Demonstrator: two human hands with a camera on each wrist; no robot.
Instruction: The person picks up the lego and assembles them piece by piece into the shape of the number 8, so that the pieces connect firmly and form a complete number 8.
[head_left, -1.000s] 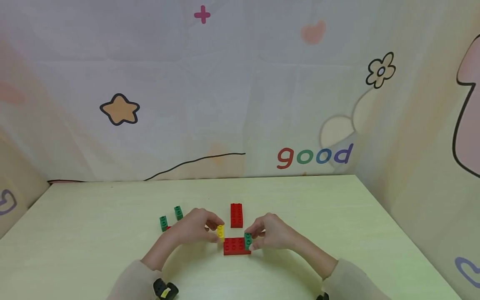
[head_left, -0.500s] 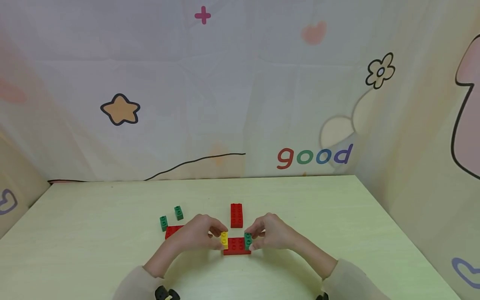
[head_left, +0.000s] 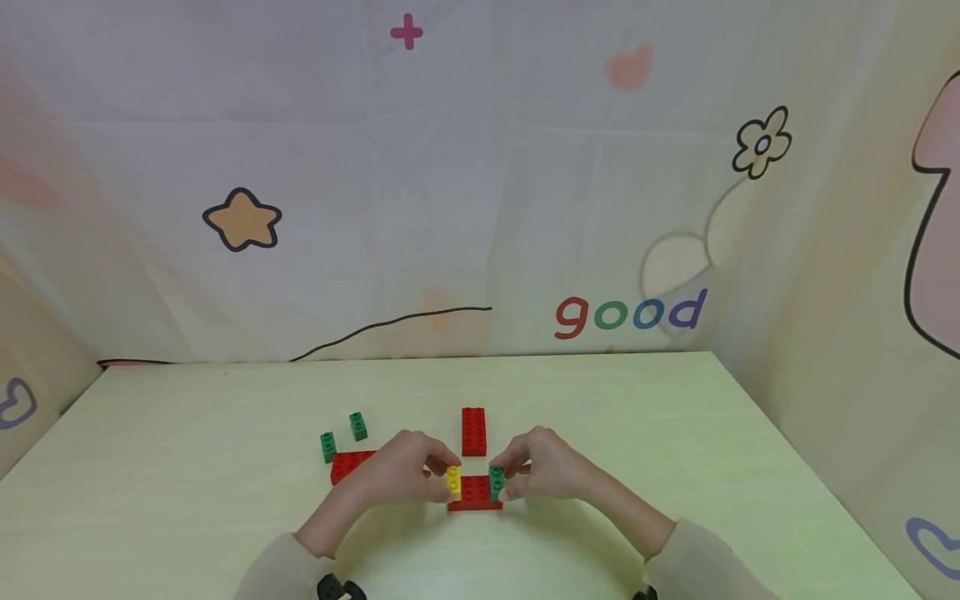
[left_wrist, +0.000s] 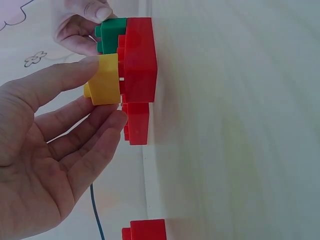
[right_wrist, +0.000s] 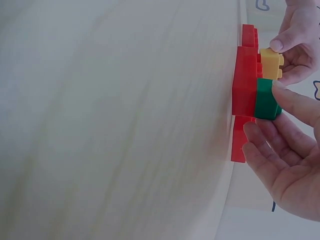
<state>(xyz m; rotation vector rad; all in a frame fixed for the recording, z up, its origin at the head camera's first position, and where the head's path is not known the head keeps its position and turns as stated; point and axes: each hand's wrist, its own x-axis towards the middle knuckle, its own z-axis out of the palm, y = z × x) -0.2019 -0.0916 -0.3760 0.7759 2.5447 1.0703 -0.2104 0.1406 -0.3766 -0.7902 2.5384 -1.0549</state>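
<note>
My left hand [head_left: 408, 468] pinches a small yellow building brick [head_left: 453, 482] between thumb and fingers over the left end of a red brick [head_left: 475, 493]. In the left wrist view the yellow brick [left_wrist: 106, 80] sits just above the red brick's studs, a thin gap showing under part of it. At the red brick's right end, my right hand [head_left: 551, 463] pinches a small green brick [head_left: 497, 482]. From the right wrist, this green brick [right_wrist: 266, 99] appears flush on the red brick [right_wrist: 244, 82]. Fingers hide part of both small bricks.
Behind the hands lies another red brick [head_left: 473, 432], lengthwise. A third red brick [head_left: 351, 466] is partly hidden by the left hand. Two green bricks, one nearer [head_left: 327, 447] and one farther [head_left: 357, 426], lie on the left of the table [head_left: 637, 408]. A printed cloth [head_left: 480, 183] hangs behind.
My left hand has moved right and slightly nearer, bringing the yellow brick from beside the red brick to over its left end. The right hand and green brick have stayed put.
</note>
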